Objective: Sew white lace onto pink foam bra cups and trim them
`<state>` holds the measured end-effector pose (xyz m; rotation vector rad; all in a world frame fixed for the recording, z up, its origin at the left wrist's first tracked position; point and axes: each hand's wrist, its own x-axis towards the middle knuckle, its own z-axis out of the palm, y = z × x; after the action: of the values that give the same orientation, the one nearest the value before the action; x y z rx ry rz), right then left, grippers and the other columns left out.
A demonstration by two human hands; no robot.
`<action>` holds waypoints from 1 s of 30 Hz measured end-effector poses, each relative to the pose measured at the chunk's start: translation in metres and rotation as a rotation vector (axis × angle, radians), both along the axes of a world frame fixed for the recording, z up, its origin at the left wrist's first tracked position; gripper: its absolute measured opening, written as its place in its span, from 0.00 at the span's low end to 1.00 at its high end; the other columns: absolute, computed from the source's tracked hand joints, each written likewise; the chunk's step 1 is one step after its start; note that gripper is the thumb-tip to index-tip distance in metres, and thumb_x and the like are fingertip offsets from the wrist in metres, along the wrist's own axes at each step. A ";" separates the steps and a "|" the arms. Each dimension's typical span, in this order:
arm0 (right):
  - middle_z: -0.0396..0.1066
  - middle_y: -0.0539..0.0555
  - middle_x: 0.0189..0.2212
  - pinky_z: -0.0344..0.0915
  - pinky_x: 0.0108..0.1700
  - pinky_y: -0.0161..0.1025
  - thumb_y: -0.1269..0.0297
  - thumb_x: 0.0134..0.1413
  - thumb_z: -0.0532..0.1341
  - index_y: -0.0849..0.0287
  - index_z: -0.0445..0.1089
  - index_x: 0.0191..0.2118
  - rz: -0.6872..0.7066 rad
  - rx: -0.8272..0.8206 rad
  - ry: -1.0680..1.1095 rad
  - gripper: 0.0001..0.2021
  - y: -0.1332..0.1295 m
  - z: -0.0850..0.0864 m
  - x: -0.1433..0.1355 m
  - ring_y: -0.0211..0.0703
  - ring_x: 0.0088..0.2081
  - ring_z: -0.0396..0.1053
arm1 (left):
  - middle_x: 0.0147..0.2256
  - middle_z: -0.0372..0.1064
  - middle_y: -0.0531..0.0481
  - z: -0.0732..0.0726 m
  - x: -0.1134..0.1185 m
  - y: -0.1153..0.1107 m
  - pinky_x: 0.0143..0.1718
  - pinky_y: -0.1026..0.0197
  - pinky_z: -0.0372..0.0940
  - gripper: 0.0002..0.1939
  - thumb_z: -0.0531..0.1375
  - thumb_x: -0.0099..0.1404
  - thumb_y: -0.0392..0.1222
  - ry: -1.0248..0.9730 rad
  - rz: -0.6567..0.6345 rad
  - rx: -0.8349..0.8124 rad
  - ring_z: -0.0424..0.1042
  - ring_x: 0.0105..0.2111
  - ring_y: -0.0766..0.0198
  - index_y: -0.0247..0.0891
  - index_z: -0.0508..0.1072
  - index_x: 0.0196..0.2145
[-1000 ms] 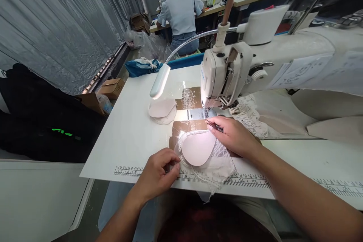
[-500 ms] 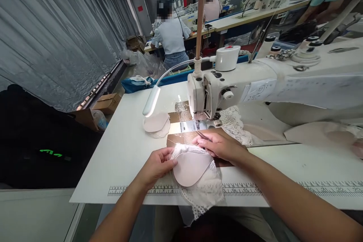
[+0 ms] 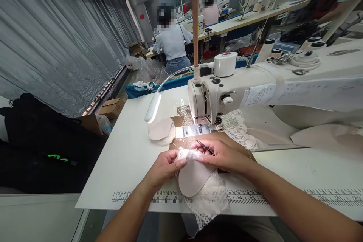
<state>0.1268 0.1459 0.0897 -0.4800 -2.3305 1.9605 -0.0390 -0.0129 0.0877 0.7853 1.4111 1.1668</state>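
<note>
1. The lace trim is pinched over the foam bra cup by closed left hand fingers, just before the sewing machine.
2. Tweezers are gripped in the closed right hand; lace may be snagged by the tips.
3. Slackened grip may misalign the lace.

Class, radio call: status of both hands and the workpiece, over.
Left hand pinching lace edge. Right hand on it too, holding tweezers. Pink cup flat, short of the sewing machine.

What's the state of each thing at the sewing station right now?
left hand: pinching the lace edge
right hand: holding tweezers, also on the lace edge
pink cup: flat on lace fabric, which overhangs the table
gooseneck lamp: lit
second cup pile: untouched under the lamp
</note>
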 end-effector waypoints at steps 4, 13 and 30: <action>0.60 0.49 0.34 0.54 0.35 0.27 0.50 0.54 0.60 0.57 0.64 0.48 0.005 -0.050 -0.008 0.21 0.000 -0.002 -0.002 0.29 0.34 0.56 | 0.25 0.61 0.52 -0.001 0.000 0.007 0.24 0.69 0.50 0.19 0.65 0.58 0.52 0.099 0.012 0.062 0.56 0.23 0.73 0.31 0.75 0.37; 0.53 0.47 0.25 0.46 0.28 0.27 0.57 0.55 0.57 0.64 0.59 0.28 -0.037 0.150 -0.006 0.14 -0.008 0.003 -0.008 0.27 0.28 0.49 | 0.39 0.69 0.45 -0.001 0.000 0.023 0.38 0.63 0.61 0.24 0.70 0.53 0.43 -0.162 -0.119 0.112 0.67 0.38 0.62 0.35 0.70 0.46; 0.60 0.49 0.26 0.49 0.29 0.29 0.47 0.59 0.53 0.63 0.63 0.30 -0.010 0.319 -0.120 0.21 -0.002 0.005 -0.007 0.29 0.28 0.53 | 0.32 0.67 0.46 -0.017 -0.003 0.029 0.33 0.64 0.58 0.18 0.66 0.57 0.48 0.061 -0.040 0.178 0.64 0.31 0.65 0.30 0.71 0.36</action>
<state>0.1202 0.1443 0.0943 -0.5936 -2.6399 1.5496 -0.0422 0.0159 0.0709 0.9767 1.3482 1.2586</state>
